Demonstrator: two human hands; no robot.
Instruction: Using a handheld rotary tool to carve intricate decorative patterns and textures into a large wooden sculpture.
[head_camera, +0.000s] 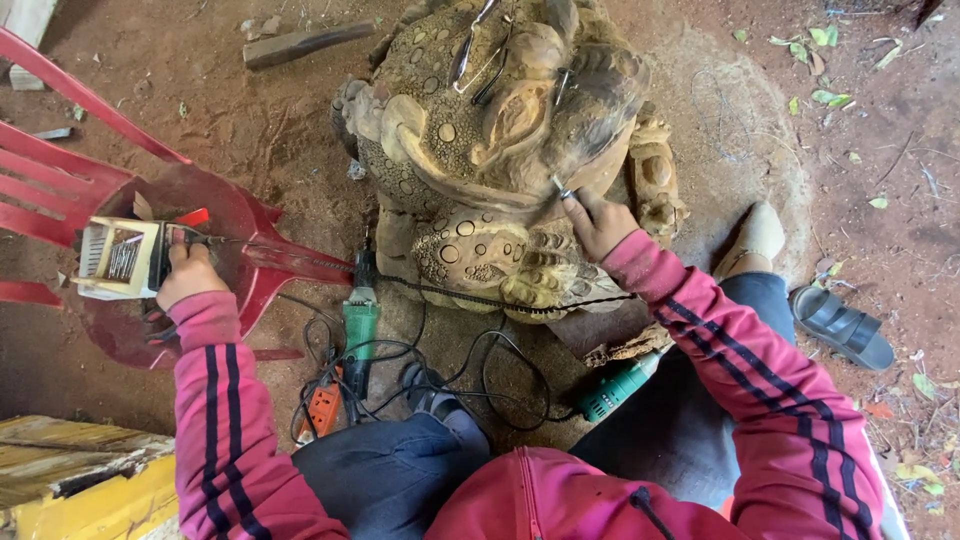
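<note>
The wooden toad carving (510, 150) looks mostly shaped, warts and feet cut. The right hand (597, 222), fingers clamped on a small metal bit (560, 187), works its 5 o'clock flank. The left hand (188, 272), at 9 o'clock, grips a white bit box (118, 258) on the red plastic chair (215, 215).

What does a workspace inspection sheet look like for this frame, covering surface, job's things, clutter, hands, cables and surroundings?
Surface: bare reddish dirt ground, dusty pale patch around the carving.
Job's things: large wooden toad carving on the ground; small metal tool held against it; small box of bits on the red plastic chair.
Clutter: green angle grinder, green rotary tool, wood offcut, dark sandal, scattered leaves.
Hands: left hand on the box; right hand gripping the tool at the carving.
Cables: black cords tangled by an orange power strip near the person's knees.
Surroundings: yellow boards at lower left; no other people seen.
</note>
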